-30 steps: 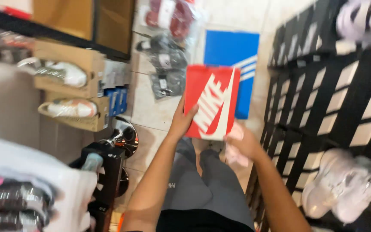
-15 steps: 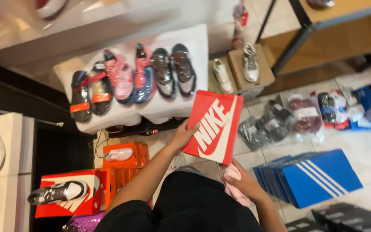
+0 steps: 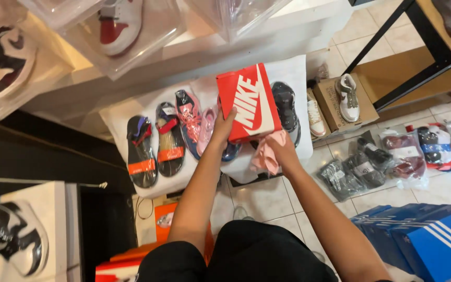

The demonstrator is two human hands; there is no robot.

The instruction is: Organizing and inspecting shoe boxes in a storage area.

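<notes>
Nearest the camera, the person's two bare forearms reach forward over their dark clothing toward a low display. The left hand (image 3: 223, 128) grips the left edge of a red shoe box (image 3: 248, 103), its fingers wrapped round the side with the thumb laid on the lid. The right hand (image 3: 283, 148) supports the box's lower right corner from beneath and also has a pink cloth (image 3: 265, 155) bunched in its fingers; how those fingers are curled under the box cannot be told. The red shoe box is held tilted above a white-covered tabletop (image 3: 118, 112), over the row of shoes laid out there. That row includes a dark pair with orange tags (image 3: 155, 143) at the left, a pink and blue pair (image 3: 194, 121) just beside the left hand, and a dark grey sneaker (image 3: 285, 104) just right of the box. On the tiled floor to the right lie bagged shoes (image 3: 387, 156), with blue shoe boxes (image 3: 429, 237) stacked near the person's right arm. Beyond the tabletop sits an open brown cardboard box (image 3: 335, 109) carrying a white sneaker (image 3: 348, 96). Farthest away, clear plastic cases (image 3: 147, 36) hold more sneakers.
</notes>
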